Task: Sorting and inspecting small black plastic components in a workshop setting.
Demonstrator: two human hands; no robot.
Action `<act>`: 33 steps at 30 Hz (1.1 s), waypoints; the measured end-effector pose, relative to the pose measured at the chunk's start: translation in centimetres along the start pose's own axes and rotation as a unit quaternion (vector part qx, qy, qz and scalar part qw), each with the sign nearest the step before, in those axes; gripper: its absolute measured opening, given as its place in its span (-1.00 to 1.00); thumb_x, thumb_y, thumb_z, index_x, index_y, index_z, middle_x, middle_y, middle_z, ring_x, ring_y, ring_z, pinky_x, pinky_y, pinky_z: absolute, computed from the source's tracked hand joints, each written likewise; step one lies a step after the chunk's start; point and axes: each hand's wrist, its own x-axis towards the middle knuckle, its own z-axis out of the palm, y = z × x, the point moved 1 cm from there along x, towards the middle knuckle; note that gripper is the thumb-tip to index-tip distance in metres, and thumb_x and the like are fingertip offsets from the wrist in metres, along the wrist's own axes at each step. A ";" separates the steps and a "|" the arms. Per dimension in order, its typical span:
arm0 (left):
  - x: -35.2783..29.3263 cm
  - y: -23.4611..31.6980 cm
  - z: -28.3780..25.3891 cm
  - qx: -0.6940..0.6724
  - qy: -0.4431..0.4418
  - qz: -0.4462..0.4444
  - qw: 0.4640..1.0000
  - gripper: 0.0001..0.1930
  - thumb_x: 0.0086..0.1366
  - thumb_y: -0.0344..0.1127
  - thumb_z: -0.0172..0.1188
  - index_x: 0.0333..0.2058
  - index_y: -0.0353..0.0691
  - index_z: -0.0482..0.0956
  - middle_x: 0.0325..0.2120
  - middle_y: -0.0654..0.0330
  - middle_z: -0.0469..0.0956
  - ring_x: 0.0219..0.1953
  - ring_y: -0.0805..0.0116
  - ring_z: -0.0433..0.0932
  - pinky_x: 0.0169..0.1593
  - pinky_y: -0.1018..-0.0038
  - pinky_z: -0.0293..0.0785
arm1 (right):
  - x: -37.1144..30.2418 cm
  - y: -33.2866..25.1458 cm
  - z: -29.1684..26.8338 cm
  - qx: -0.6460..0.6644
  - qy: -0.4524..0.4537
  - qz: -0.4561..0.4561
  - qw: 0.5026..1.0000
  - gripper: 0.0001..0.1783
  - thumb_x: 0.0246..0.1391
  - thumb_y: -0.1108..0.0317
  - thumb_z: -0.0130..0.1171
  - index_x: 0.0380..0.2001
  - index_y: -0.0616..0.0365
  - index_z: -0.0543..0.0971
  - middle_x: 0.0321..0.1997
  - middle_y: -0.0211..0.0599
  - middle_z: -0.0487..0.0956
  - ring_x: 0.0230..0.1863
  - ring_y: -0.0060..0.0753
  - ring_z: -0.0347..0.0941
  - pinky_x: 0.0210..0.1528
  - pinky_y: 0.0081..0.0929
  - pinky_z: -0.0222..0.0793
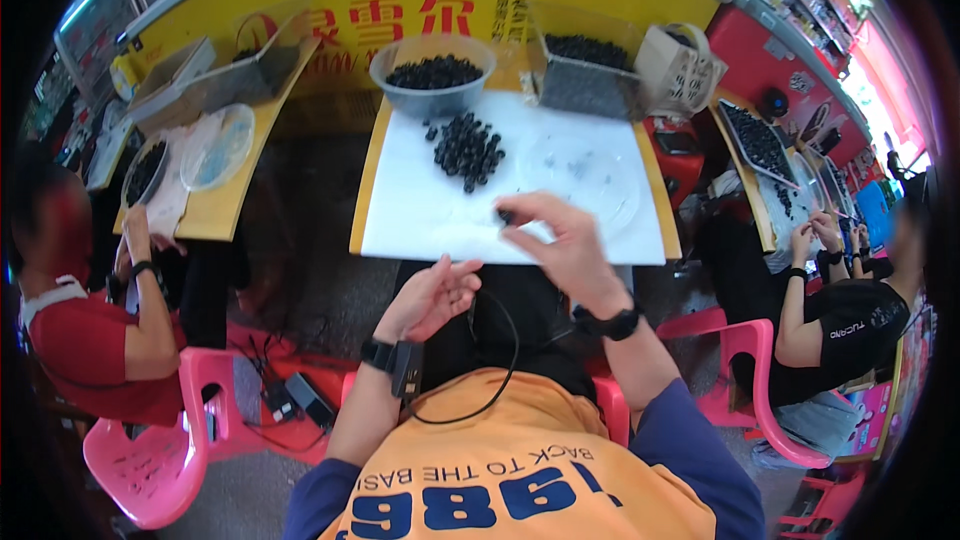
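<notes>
Between the thumb and forefinger of my right hand (562, 245) is a small round black piece (506, 216), held just over the front part of a white board (415, 225). My left hand (436, 300) is at the board's near edge, palm turned inward, fingers apart and loosely bent, with nothing seen in it. Beyond my hands lies a loose pile of small black round pieces (468, 150). A clear round plastic lid or tray (612, 180), with a few dark specks, rests right of the pile. What exactly the black pieces are is too small to tell.
Behind the pile stand a translucent bowl (390, 88) and a clear rectangular bin (590, 98), both holding black pieces. A light cloth bag (680, 70) stands at the right. People work at side tables, left and right. Pink chairs (150, 455) and a dark cable (517, 340) are near me.
</notes>
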 end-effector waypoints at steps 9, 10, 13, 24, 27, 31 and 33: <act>-0.6 0.8 -3.3 -0.045 0.048 0.034 0.997 -0.62 0.53 -0.16 -0.02 0.12 -0.31 0.50 -0.24 0.26 0.64 -0.29 0.50 0.56 -0.11 0.54 0.53 | 17.0 0.1 -14.7 -0.232 0.321 -0.116 0.911 -0.50 0.20 0.25 0.28 0.15 0.27 0.53 -0.15 -0.17 0.66 -0.18 -0.45 0.56 -0.10 -0.53 0.45; -0.2 1.1 -2.5 -0.053 0.040 0.034 0.997 -0.63 0.53 -0.17 -0.01 0.12 -0.31 0.50 -0.24 0.26 0.64 -0.29 0.50 0.56 -0.11 0.54 0.53 | 17.6 2.7 -16.1 -0.290 0.315 -0.080 0.900 -0.47 0.19 0.19 0.29 0.15 0.26 0.52 -0.17 -0.16 0.66 -0.19 -0.40 0.57 -0.10 -0.49 0.46; 0.4 1.4 -2.3 -0.053 0.037 0.037 0.997 -0.64 0.52 -0.18 0.00 0.12 -0.29 0.50 -0.25 0.26 0.64 -0.29 0.50 0.56 -0.12 0.54 0.53 | 17.6 9.8 -16.2 -0.311 0.266 0.000 0.912 -0.35 0.10 0.07 0.33 0.17 0.22 0.50 -0.21 -0.08 0.67 -0.23 -0.22 0.60 -0.09 -0.34 0.47; 0.9 0.7 -3.0 -0.111 0.118 0.032 0.986 -0.72 0.49 -0.25 0.07 0.04 -0.27 0.55 -0.34 0.28 0.62 -0.34 0.48 0.55 -0.18 0.55 0.52 | 11.1 18.6 0.3 -0.277 0.016 0.025 0.960 -0.75 0.16 0.28 0.17 -0.24 0.19 0.71 -0.25 0.01 0.68 -0.20 0.08 0.60 -0.08 -0.17 0.49; 1.1 0.6 -3.5 -0.118 0.109 0.032 0.986 -0.73 0.48 -0.25 0.08 0.02 -0.27 0.55 -0.35 0.29 0.62 -0.34 0.47 0.55 -0.19 0.55 0.52 | 12.0 18.4 1.1 -0.279 -0.014 0.059 0.958 -0.72 0.14 0.22 0.18 -0.27 0.20 0.71 -0.26 0.00 0.68 -0.19 0.11 0.58 -0.04 -0.12 0.47; 1.4 0.4 -3.2 -0.113 0.133 0.029 0.984 -0.73 0.48 -0.25 0.09 0.02 -0.27 0.55 -0.35 0.28 0.61 -0.34 0.46 0.54 -0.19 0.54 0.52 | 12.2 19.4 2.1 -0.264 -0.002 0.026 0.964 -0.74 0.05 0.24 0.23 -0.33 0.22 0.70 -0.27 -0.01 0.67 -0.17 0.07 0.58 -0.04 -0.13 0.46; 1.3 0.3 -3.3 -0.109 0.143 0.033 0.983 -0.73 0.48 -0.24 0.08 0.02 -0.27 0.54 -0.35 0.28 0.61 -0.35 0.45 0.54 -0.19 0.54 0.52 | 11.9 19.5 2.8 -0.253 0.013 0.024 0.967 -0.76 0.03 0.26 0.25 -0.35 0.21 0.70 -0.27 -0.02 0.68 -0.16 0.06 0.57 -0.05 -0.13 0.46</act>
